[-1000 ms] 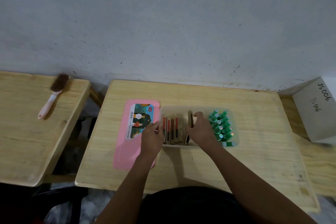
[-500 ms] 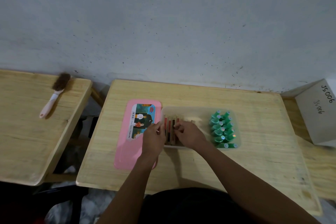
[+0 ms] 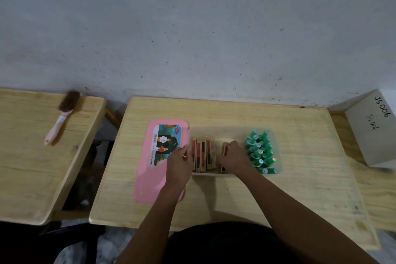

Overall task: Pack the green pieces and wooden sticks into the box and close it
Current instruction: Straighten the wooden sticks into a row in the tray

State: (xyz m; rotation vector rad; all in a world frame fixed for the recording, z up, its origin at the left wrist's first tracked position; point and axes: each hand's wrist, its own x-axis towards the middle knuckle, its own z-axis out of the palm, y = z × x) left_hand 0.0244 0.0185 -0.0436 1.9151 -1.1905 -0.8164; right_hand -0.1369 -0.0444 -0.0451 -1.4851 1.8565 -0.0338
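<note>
A translucent box (image 3: 232, 130) stands open on the middle desk. Several wooden sticks (image 3: 203, 156) with red and black faces stand on edge in its left part. Green pieces (image 3: 260, 152) are packed in rows in its right part. My left hand (image 3: 179, 164) pinches the box's left wall. My right hand (image 3: 235, 159) is inside the box and grips one more wooden stick (image 3: 225, 149), apart from the row and tilted on edge. The pink lid (image 3: 147, 180) with a picture label lies flat to the left of the box, partly under my left wrist.
A brush with a pink handle (image 3: 61, 118) lies on the neighbouring desk (image 3: 25, 169) at the left. A white carton marked JS006 (image 3: 372, 133) sits at the right. The wall runs right behind the desk (image 3: 300, 188).
My right hand pushed left against the row of sticks, then moved back right to the single stick near the box's middle. My left hand stayed on the box's left wall.
</note>
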